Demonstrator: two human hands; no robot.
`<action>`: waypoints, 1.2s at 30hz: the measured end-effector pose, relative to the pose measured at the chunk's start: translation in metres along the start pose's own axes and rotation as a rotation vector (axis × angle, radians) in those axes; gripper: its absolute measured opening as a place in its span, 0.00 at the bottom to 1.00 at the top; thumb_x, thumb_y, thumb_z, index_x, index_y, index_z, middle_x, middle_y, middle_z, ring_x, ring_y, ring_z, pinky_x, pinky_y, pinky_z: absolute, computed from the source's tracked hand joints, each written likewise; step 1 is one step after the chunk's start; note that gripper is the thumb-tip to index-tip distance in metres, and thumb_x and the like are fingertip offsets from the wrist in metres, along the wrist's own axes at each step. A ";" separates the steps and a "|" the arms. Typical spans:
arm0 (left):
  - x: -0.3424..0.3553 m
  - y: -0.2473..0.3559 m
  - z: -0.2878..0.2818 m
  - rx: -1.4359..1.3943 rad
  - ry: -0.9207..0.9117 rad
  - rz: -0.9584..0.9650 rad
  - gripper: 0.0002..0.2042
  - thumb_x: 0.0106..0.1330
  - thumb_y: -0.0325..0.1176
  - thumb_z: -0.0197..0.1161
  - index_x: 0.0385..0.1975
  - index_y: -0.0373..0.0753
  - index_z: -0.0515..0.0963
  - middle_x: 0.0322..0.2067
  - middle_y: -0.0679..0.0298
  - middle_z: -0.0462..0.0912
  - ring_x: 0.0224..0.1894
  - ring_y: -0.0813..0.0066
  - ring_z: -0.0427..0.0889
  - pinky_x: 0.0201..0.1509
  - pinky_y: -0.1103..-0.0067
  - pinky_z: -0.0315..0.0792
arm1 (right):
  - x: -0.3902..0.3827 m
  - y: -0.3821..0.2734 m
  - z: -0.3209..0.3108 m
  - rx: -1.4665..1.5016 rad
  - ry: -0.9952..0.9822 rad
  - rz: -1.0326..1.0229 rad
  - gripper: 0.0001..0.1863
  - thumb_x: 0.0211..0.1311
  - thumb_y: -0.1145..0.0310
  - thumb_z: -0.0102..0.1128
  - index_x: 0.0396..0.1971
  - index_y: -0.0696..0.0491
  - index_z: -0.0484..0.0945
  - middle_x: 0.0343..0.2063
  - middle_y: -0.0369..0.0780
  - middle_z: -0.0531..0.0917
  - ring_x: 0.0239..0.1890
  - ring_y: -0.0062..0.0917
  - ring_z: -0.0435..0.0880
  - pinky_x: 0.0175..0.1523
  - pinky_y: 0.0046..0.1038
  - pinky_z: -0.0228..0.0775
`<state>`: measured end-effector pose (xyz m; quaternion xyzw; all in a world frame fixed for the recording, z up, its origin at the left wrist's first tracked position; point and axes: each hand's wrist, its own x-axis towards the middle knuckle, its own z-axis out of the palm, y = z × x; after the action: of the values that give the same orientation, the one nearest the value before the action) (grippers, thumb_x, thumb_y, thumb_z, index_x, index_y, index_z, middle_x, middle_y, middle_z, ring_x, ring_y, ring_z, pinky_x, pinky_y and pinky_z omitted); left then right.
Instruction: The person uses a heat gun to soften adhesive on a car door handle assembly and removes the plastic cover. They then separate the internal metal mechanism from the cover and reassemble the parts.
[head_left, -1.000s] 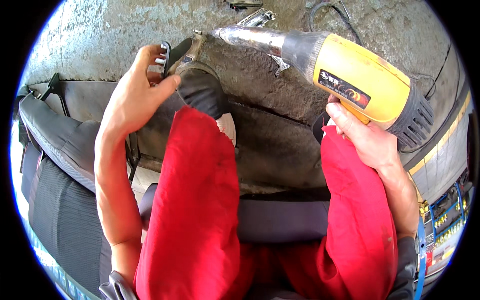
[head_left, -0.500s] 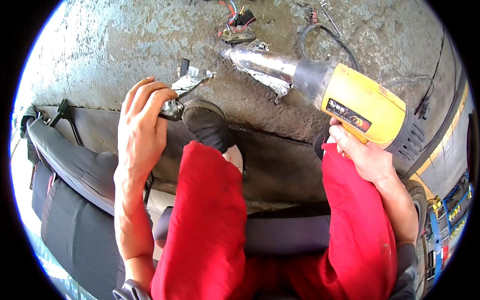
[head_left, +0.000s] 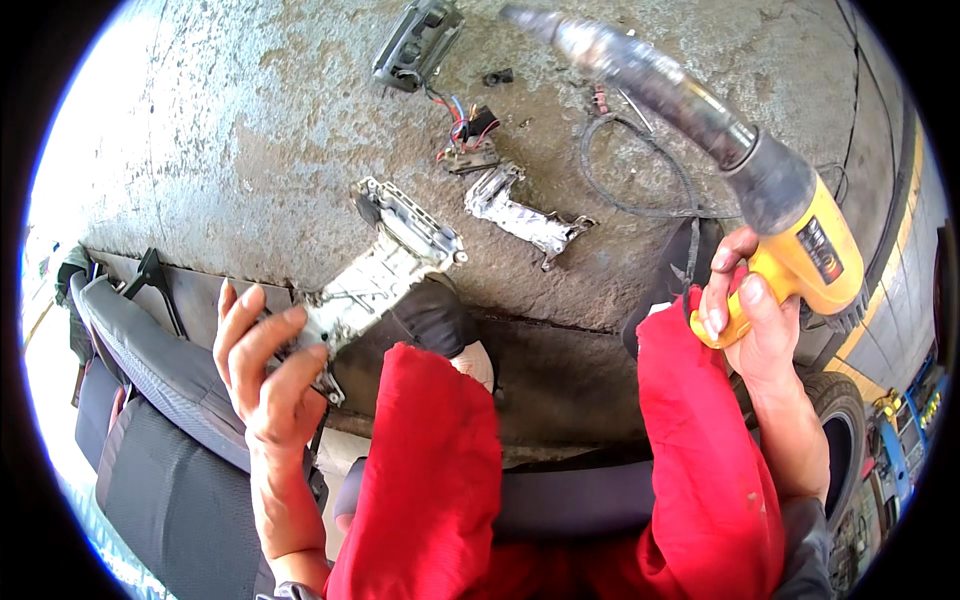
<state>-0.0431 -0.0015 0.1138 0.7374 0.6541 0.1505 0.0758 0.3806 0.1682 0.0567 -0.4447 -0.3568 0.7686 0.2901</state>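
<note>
My left hand (head_left: 270, 365) grips the lower end of a silvery-white cast metal housing half (head_left: 375, 285), its ribbed inner side facing up. In my right hand (head_left: 750, 305) is a yellow heat gun (head_left: 805, 260), held by its handle with the fingers closed round it. Its long scorched metal nozzle (head_left: 660, 80) points up and to the left, away from the housing half. On the ground between the two lies a similar silvery metal piece (head_left: 525, 215), apart from both hands.
Beyond the pieces lie a grey plastic casing (head_left: 415, 45), a small module with coloured wires (head_left: 470, 140) and a black cable loop (head_left: 600, 180). A car seat (head_left: 170, 480) stands at left, a tyre (head_left: 835, 420) at right. My red-trousered legs are between the hands.
The heat gun has swung up and right, its nozzle now away from the ground pieces. My left hand has lowered and turned the housing half, so its broad ribbed face shows.
</note>
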 end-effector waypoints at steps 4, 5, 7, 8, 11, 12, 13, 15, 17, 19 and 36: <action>-0.002 0.014 -0.004 -0.017 0.016 0.049 0.19 0.55 0.23 0.76 0.42 0.51 0.79 0.53 0.63 0.83 0.70 0.54 0.75 0.79 0.43 0.66 | 0.004 -0.007 -0.006 0.106 0.075 -0.043 0.23 0.75 0.61 0.67 0.59 0.58 0.71 0.51 0.44 0.78 0.28 0.21 0.82 0.31 0.26 0.78; -0.002 0.017 -0.005 -0.029 0.010 0.053 0.19 0.55 0.23 0.77 0.43 0.52 0.79 0.52 0.64 0.83 0.70 0.55 0.74 0.79 0.43 0.66 | 0.005 -0.009 -0.007 0.126 0.065 -0.037 0.23 0.74 0.62 0.68 0.59 0.57 0.71 0.51 0.44 0.78 0.28 0.22 0.82 0.32 0.27 0.78; 0.000 0.021 -0.008 -0.029 0.004 0.089 0.20 0.55 0.24 0.77 0.44 0.55 0.78 0.52 0.66 0.82 0.71 0.56 0.73 0.79 0.43 0.66 | 0.007 -0.011 -0.006 0.162 0.085 -0.053 0.23 0.73 0.63 0.69 0.60 0.55 0.71 0.51 0.44 0.78 0.29 0.22 0.82 0.33 0.28 0.79; 0.001 0.024 -0.008 -0.021 0.014 0.107 0.21 0.56 0.24 0.77 0.44 0.56 0.78 0.52 0.66 0.82 0.70 0.57 0.73 0.79 0.44 0.66 | 0.008 -0.012 -0.005 0.209 0.066 -0.059 0.25 0.72 0.65 0.71 0.61 0.52 0.69 0.53 0.44 0.78 0.31 0.24 0.83 0.34 0.30 0.80; 0.005 0.030 -0.007 -0.008 0.030 0.168 0.21 0.57 0.25 0.76 0.45 0.58 0.76 0.52 0.68 0.80 0.69 0.59 0.73 0.79 0.44 0.66 | 0.010 -0.013 0.000 0.246 0.027 -0.094 0.26 0.70 0.68 0.71 0.62 0.51 0.69 0.54 0.45 0.77 0.32 0.26 0.84 0.35 0.30 0.81; 0.007 0.034 -0.007 -0.008 0.032 0.163 0.21 0.58 0.25 0.75 0.44 0.60 0.76 0.51 0.69 0.79 0.68 0.60 0.73 0.80 0.45 0.66 | 0.010 -0.014 0.002 0.282 0.018 -0.094 0.27 0.69 0.72 0.71 0.63 0.49 0.69 0.56 0.46 0.76 0.33 0.27 0.85 0.36 0.31 0.82; 0.009 0.039 -0.004 -0.021 0.053 0.170 0.21 0.60 0.25 0.75 0.44 0.61 0.76 0.50 0.71 0.79 0.69 0.62 0.72 0.81 0.46 0.65 | 0.011 -0.014 0.004 0.302 -0.008 -0.105 0.27 0.69 0.75 0.70 0.63 0.49 0.69 0.56 0.47 0.77 0.36 0.30 0.87 0.36 0.32 0.83; 0.018 0.049 0.003 -0.059 0.086 0.196 0.20 0.61 0.25 0.74 0.44 0.62 0.76 0.50 0.72 0.79 0.69 0.64 0.71 0.81 0.47 0.64 | 0.012 -0.016 0.008 0.351 -0.041 -0.077 0.28 0.68 0.77 0.70 0.63 0.49 0.68 0.57 0.48 0.77 0.41 0.33 0.90 0.38 0.33 0.84; 0.030 0.060 0.013 -0.129 0.111 0.239 0.20 0.61 0.26 0.74 0.44 0.63 0.76 0.50 0.73 0.79 0.69 0.65 0.71 0.81 0.47 0.65 | 0.013 -0.018 0.012 0.380 -0.087 -0.069 0.26 0.70 0.77 0.68 0.63 0.49 0.68 0.60 0.51 0.77 0.49 0.38 0.91 0.49 0.36 0.88; 0.046 0.072 0.028 -0.202 0.169 0.301 0.20 0.60 0.26 0.74 0.44 0.63 0.76 0.50 0.73 0.79 0.68 0.65 0.72 0.80 0.46 0.65 | 0.013 -0.020 0.018 0.360 -0.085 -0.032 0.25 0.72 0.76 0.66 0.64 0.50 0.68 0.63 0.52 0.77 0.53 0.40 0.91 0.56 0.38 0.87; 0.113 0.113 0.102 -0.670 0.336 0.063 0.31 0.73 0.28 0.67 0.74 0.40 0.61 0.73 0.47 0.61 0.78 0.38 0.65 0.81 0.50 0.63 | 0.016 -0.030 0.001 0.383 0.002 -0.026 0.27 0.72 0.65 0.70 0.65 0.45 0.65 0.62 0.62 0.79 0.42 0.41 0.92 0.47 0.39 0.89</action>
<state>0.1070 0.1036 0.0659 0.6565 0.5490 0.4772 0.1998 0.3764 0.1973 0.0742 -0.3775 -0.2093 0.8182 0.3798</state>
